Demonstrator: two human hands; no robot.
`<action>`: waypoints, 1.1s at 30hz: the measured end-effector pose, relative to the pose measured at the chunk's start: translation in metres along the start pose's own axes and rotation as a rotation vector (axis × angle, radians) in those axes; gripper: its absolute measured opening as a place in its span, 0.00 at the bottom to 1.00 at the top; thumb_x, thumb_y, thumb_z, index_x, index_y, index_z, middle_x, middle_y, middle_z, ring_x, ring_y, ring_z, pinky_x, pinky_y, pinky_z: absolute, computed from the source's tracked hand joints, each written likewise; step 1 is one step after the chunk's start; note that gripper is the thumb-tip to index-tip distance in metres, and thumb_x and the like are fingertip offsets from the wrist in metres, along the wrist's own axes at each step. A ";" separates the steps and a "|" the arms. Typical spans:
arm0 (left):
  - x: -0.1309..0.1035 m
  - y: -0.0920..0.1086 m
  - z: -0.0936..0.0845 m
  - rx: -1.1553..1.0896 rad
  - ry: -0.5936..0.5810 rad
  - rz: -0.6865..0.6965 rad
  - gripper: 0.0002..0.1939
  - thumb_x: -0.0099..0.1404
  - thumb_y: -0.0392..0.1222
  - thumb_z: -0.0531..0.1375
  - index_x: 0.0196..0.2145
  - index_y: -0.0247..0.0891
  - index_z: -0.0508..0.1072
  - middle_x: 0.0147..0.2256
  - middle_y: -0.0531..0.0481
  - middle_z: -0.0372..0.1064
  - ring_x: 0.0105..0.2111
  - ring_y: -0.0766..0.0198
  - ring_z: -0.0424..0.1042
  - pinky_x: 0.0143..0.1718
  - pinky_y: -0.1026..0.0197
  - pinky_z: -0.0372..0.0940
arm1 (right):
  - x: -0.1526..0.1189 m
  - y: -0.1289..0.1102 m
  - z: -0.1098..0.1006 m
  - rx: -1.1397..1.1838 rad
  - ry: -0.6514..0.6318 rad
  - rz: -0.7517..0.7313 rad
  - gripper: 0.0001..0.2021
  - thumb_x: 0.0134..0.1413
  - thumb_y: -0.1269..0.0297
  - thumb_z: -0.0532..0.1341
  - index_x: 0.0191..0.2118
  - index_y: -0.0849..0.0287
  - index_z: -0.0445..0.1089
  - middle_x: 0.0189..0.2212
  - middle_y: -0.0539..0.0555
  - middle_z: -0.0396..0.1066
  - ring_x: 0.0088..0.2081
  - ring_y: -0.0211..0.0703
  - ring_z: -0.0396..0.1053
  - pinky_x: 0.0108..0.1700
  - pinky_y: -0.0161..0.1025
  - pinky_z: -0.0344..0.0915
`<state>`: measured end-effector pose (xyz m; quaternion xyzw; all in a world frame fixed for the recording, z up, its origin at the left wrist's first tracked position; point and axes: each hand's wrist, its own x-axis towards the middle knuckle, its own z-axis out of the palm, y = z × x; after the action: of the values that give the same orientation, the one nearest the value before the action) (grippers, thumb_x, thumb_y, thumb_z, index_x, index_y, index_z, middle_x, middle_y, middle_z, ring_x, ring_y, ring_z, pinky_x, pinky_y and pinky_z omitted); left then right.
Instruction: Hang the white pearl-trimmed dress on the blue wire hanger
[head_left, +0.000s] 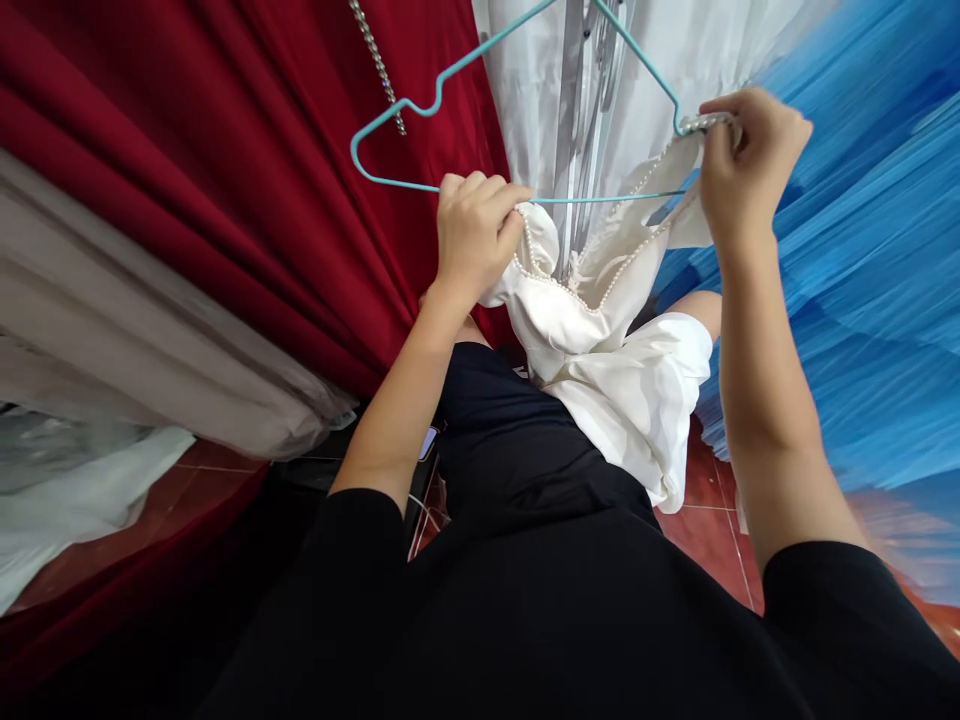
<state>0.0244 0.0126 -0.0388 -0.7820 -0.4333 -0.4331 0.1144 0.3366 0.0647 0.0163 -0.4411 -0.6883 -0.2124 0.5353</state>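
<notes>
White dress (615, 370), pearl-trimmed neckline: hangs from a teal wire hanger (525, 110), in front of the person. Left hand (474, 235) grips the dress's left shoulder at the hanger bar; right hand (742, 165) pinches the beaded strap (705, 123) at the hanger's right end. Surroundings: red gown (225, 180) left, blue gown (877, 260) right, tiled floor (705, 530) below.

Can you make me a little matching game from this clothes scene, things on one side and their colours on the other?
Things:
1. hanger
2. small dress held by the left hand and right hand
3. draped gown on the left
4. pleated gown on the right

Colours:
A. bright blue
B. deep red
C. teal
D. white with pearl trim

Pairs: 1-C, 2-D, 3-B, 4-A
</notes>
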 end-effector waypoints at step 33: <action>-0.061 -0.033 0.014 -0.259 0.485 -0.220 0.19 0.65 0.36 0.54 0.53 0.42 0.69 0.37 0.48 0.69 0.32 0.59 0.70 0.34 0.57 0.67 | -0.060 -0.067 0.029 0.178 -0.203 -0.001 0.09 0.64 0.56 0.56 0.36 0.55 0.67 0.34 0.52 0.69 0.40 0.48 0.67 0.57 0.54 0.58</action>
<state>-0.0081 0.0046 -0.1006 -0.6121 -0.4166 -0.6689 0.0665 0.2672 0.0294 -0.0372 -0.4108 -0.7552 -0.1051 0.4999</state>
